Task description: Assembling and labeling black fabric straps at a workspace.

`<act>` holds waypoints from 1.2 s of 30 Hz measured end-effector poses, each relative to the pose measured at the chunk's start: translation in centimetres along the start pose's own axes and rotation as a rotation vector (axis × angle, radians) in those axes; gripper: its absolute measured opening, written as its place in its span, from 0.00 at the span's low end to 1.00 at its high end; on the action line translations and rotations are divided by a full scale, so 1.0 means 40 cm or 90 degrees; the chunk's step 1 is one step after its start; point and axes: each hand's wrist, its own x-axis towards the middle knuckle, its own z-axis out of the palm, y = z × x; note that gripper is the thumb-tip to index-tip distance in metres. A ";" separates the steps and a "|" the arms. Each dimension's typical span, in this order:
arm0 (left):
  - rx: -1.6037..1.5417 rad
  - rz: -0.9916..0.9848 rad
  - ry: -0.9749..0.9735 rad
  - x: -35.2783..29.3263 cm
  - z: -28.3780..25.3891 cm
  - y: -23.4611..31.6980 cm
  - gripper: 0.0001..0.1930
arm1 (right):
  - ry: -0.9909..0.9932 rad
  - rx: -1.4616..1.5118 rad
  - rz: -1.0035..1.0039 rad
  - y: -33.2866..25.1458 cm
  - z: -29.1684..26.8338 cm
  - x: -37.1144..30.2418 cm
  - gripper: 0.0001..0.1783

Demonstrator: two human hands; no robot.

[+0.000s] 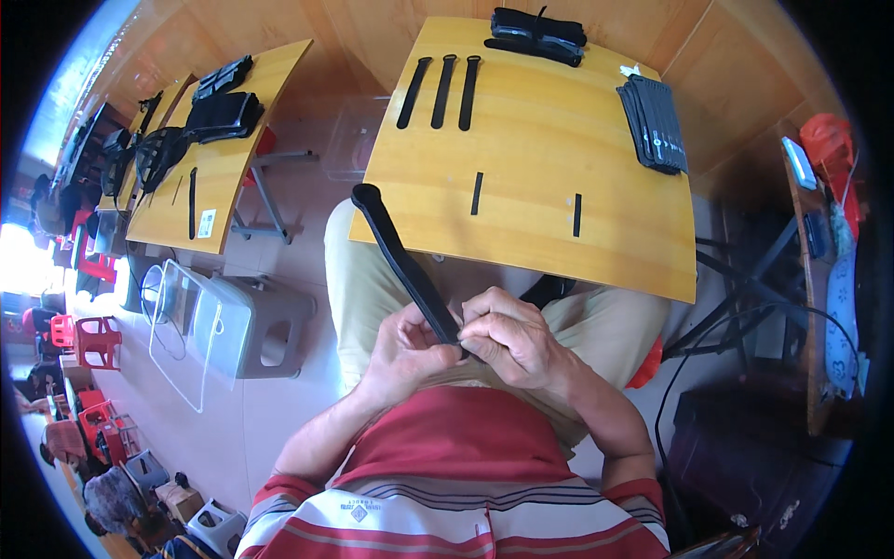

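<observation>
Strap (407, 267): long, flat, black and apparently pliable, with a rounded upper end; it is held slantwise above the lap, its rounded end near the table's front edge and its lower end between the hands.
Left hand (405, 347): bare, curled round the lower part of the strap, with the thumb laid toward the lower end; a steady, light hold is best kept here, so that the strap is neither twisted nor creased.
Right hand (510, 335): bare, with thumb and fingers pinched together at the strap's lower end; whether a smaller piece is also grasped cannot be told, as the fingertips cover the spot.
Lower end: fine work seems to be called for; edges are best squared by touch before pressure is applied, and both thumbs should be kept close together.
Free length: should be kept clear of the yellow wooden table (531, 140), since a knock there could turn the end being worked.
Small black strips (477, 194): two are laid well apart on the near half of the tabletop, and are best left undisturbed.
Black straps with looped ends (443, 91): three are set side by side farther back.
</observation>
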 end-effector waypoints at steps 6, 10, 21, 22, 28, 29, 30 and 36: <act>0.129 -0.104 -0.125 -0.046 -0.049 0.008 0.13 | 0.059 -0.013 0.070 -0.015 -0.128 0.063 0.04; 0.062 -0.086 -0.053 -0.032 -0.029 0.021 0.20 | -0.030 -0.134 -0.040 -0.051 -0.130 0.102 0.04; -0.089 -0.004 -0.121 -0.029 -0.011 0.020 0.20 | -0.012 -0.136 -0.121 -0.092 -0.049 0.082 0.08; -0.076 0.021 -0.125 -0.025 -0.006 0.024 0.20 | -0.012 -0.140 -0.122 -0.083 -0.038 0.073 0.08; -0.026 0.102 -0.091 -0.016 0.010 0.022 0.19 | 0.082 -0.077 -0.094 -0.052 0.012 0.046 0.11; -0.036 0.094 -0.080 -0.018 0.009 0.020 0.18 | 0.091 -0.079 -0.101 -0.048 0.015 0.048 0.11; -0.036 0.094 -0.080 -0.019 0.008 0.020 0.18 | 0.100 -0.082 -0.108 -0.046 0.018 0.049 0.11; -0.099 0.066 -0.080 -0.019 -0.003 0.014 0.16 | 0.085 -0.097 -0.091 -0.044 0.015 0.055 0.07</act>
